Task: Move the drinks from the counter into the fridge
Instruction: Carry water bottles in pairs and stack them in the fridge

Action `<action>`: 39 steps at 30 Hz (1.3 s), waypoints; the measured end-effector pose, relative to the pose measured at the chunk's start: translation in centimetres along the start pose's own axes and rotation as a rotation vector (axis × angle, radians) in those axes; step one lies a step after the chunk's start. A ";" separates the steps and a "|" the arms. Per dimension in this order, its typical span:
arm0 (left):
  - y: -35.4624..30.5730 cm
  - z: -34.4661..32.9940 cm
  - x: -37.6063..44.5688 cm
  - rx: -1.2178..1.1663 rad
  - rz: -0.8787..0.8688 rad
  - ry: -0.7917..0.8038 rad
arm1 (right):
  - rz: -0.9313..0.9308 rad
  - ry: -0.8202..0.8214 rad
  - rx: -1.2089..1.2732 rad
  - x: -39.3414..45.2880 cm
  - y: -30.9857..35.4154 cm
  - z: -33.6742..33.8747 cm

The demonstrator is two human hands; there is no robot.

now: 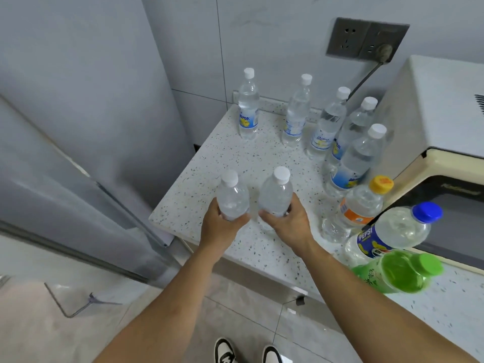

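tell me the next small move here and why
Probably lift both bottles and turn left toward the fridge. The left hand already grips one clear bottle and the right hand grips another, both at the counter edge, so neither hand can take more.

Speckled counter [235, 158] under bottles [297, 113], microwave [442, 106]

Domestic kitchen: speckled white stone worktop [235, 158] against grey wall tiles [275, 43], grey fridge [78, 127] at its left edge, cream microwave oven [440, 113] at its right.
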State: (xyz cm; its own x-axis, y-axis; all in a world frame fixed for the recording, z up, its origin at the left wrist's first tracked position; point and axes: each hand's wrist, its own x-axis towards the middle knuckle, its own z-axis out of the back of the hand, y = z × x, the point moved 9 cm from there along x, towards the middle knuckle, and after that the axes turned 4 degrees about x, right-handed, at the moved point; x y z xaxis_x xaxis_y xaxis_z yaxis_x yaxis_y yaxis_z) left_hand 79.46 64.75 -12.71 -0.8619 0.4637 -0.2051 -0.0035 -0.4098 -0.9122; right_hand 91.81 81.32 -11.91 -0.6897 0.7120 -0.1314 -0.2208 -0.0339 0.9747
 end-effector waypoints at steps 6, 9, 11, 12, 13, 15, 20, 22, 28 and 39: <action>1.2 1.9 -5.5 -0.142 0.024 -0.037 | 0.022 0.087 0.117 -3.4 -1.3 0.0; 3.1 2.6 -8.7 -0.240 0.094 -0.023 | -0.068 0.213 0.186 -5.4 -2.7 -1.2; 4.3 3.6 -11.3 -0.243 0.128 -0.051 | -0.124 0.308 0.192 -6.8 -3.6 -2.2; 5.0 4.2 -12.6 -0.252 0.145 -0.068 | -0.146 0.356 0.195 -7.7 -4.0 -2.8; 5.8 4.8 -14.0 -0.263 0.159 -0.087 | -0.169 0.403 0.206 -8.6 -4.4 -3.4; 7.5 6.0 -16.9 -0.282 0.188 -0.112 | -0.211 0.492 0.238 -10.8 -5.0 -4.9; 12.1 8.1 -23.6 -0.316 0.302 -0.168 | -0.243 0.719 0.216 -16.6 -6.0 -9.3; 13.8 9.2 -26.1 -0.349 0.340 -0.240 | -0.234 0.807 0.175 -18.9 -6.3 -11.5; 18.2 13.6 -33.3 -0.507 0.413 -0.510 | -0.270 1.008 0.080 -25.3 -6.9 -18.3; 24.8 24.2 -43.7 -0.675 0.479 -0.853 | -0.247 1.138 0.005 -35.4 -4.4 -31.2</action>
State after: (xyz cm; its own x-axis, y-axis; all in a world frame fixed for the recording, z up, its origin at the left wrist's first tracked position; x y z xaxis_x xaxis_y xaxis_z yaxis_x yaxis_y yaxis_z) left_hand 104.80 15.33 -17.83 -0.7629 -0.4013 -0.5069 0.4589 0.2162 -0.8618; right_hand 95.65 34.34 -17.15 -0.8497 -0.3417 -0.4015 -0.4344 0.0220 0.9005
